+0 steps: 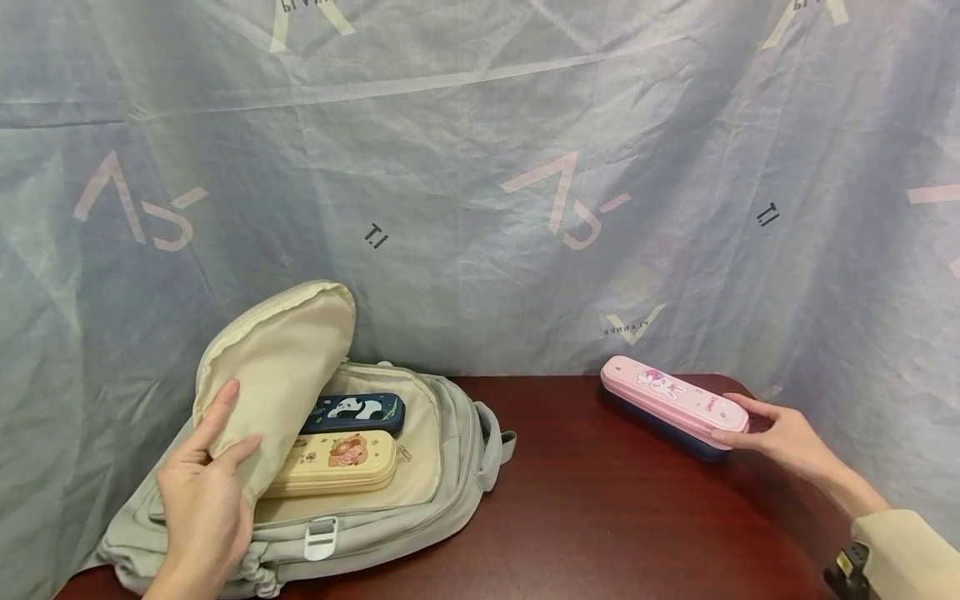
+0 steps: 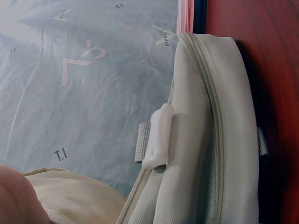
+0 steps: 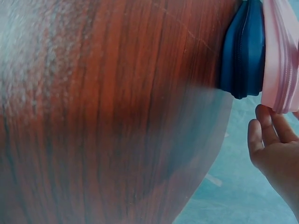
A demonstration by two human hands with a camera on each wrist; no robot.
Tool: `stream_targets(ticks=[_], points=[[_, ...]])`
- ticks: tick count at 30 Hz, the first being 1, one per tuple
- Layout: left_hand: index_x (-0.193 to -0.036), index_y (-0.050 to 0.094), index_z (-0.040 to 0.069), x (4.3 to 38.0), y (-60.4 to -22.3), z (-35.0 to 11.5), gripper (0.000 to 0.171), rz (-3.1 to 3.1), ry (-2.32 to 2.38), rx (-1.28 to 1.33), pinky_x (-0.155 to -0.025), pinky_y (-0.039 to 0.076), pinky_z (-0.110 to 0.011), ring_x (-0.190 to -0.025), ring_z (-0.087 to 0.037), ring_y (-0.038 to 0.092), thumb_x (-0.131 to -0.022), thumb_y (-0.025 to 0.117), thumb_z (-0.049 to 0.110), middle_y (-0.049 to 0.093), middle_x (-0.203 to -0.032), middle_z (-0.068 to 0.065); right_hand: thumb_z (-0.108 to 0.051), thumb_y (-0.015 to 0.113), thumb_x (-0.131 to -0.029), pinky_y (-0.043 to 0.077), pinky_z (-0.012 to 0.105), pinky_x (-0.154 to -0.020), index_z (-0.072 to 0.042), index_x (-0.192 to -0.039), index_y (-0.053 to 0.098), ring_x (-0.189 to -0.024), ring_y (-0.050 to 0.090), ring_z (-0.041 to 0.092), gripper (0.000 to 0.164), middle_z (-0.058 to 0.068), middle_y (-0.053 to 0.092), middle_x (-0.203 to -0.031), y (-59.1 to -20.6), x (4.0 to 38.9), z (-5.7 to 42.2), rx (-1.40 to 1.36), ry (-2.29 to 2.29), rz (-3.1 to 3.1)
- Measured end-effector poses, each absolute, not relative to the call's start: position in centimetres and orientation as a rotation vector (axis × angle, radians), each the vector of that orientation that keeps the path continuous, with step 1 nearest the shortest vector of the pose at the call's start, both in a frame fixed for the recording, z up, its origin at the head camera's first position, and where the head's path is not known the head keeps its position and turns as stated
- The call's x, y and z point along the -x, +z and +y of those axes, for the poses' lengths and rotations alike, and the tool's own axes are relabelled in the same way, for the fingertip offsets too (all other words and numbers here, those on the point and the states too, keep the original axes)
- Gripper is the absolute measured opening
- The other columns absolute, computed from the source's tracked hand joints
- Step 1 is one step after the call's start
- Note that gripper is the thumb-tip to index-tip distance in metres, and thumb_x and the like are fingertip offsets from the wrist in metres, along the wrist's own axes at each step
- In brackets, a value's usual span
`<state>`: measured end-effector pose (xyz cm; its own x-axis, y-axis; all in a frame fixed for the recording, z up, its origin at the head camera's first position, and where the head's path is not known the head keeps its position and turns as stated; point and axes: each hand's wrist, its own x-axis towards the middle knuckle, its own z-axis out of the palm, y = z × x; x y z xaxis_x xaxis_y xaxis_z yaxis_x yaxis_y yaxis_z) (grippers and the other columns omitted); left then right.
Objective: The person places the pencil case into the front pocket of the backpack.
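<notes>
On the left of the head view lies a light grey-green backpack [image 1: 450,492] with its cream-lined flap [image 1: 288,358] raised. My left hand [image 1: 206,492] holds the flap's near edge, index finger and thumb over the lining; the other fingers are partly hidden. Inside the opening lie a yellow pencil case [image 1: 352,458] with a cartoon print and a navy panda pencil case [image 1: 367,410], both partly covered by the flap. At the right, my right hand [image 1: 783,442] grips the near end of a pink rabbit pencil case [image 1: 675,396]. Beneath it sits a dark blue pencil case [image 3: 243,51].
The dark red wooden table [image 1: 600,517] carries everything. A grey printed cloth [image 1: 465,208] hangs behind and along both sides. The backpack's strap loop [image 1: 491,446] sticks out toward the table's middle, and a white buckle [image 1: 321,539] sits on its near side.
</notes>
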<state>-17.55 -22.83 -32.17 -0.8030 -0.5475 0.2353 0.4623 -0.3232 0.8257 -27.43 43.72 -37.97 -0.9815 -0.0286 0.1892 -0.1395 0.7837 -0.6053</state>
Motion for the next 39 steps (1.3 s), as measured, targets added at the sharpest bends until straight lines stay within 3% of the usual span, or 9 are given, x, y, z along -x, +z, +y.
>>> stream_targets(ticks=[4, 10, 18, 26, 39], points=[[-0.148, 0.058, 0.007, 17.5, -32.2, -22.9, 0.070, -1.291, -2.143, -0.112, -0.121, 0.027, -0.024, -0.154, -0.004, 0.018, -0.092, 0.046, -0.032, 0.052, -0.158, 0.002, -0.036, 0.087, -0.089, 0.041, 0.012, -0.075, 0.003, -0.154, 0.049, -0.107, 0.050, 0.002, 0.084, 0.038, 0.051, -0.146, -37.8, 27.5, 43.6, -0.123, 0.962, -2.820], [-0.148, 0.058, 0.007, 17.6, -32.2, -22.9, 0.070, -1.287, -2.142, -0.105, -0.122, 0.025, -0.024, -0.154, -0.004, 0.018, -0.092, 0.046, -0.032, 0.052, -0.158, 0.002, -0.034, 0.088, -0.088, 0.042, 0.014, -0.074, 0.004, -0.153, 0.051, -0.102, 0.051, 0.002, 0.084, 0.037, 0.055, -0.142, -37.6, 27.7, 43.3, -0.111, 0.971, -2.822], [-0.149, 0.057, 0.007, 17.6, -32.3, -22.9, 0.069, -1.298, -2.134, -0.111, -0.123, 0.024, -0.025, -0.155, -0.004, 0.017, -0.092, 0.046, -0.032, 0.052, -0.158, 0.002, -0.025, 0.089, -0.087, 0.047, 0.016, -0.069, 0.011, -0.147, 0.053, -0.088, 0.058, 0.001, 0.078, 0.026, 0.070, -0.121, -37.9, 27.9, 43.0, -0.157, 1.051, -2.763], [-0.148, 0.057, 0.007, 17.6, -32.3, -22.9, 0.070, -1.293, -2.137, -0.106, -0.123, 0.022, -0.025, -0.155, -0.005, 0.018, -0.091, 0.046, -0.032, 0.053, -0.157, 0.002, -0.026, 0.088, -0.088, 0.045, 0.018, -0.067, 0.011, -0.145, 0.056, -0.083, 0.058, 0.002, 0.075, 0.016, 0.072, -0.109, -37.9, 27.8, 42.7, -0.148, 1.038, -2.718], [-0.149, 0.056, 0.008, 17.5, -32.3, -22.9, 0.071, -1.308, -2.134, -0.112, -0.125, 0.019, -0.025, -0.155, -0.005, 0.016, -0.092, 0.045, -0.032, 0.052, -0.158, 0.003, -0.023, 0.083, -0.092, 0.047, 0.016, -0.067, 0.011, -0.147, 0.053, -0.083, 0.061, 0.001, 0.071, 0.016, 0.072, -0.111, -37.5, 27.3, 42.3, -0.143, 1.105, -2.675]])
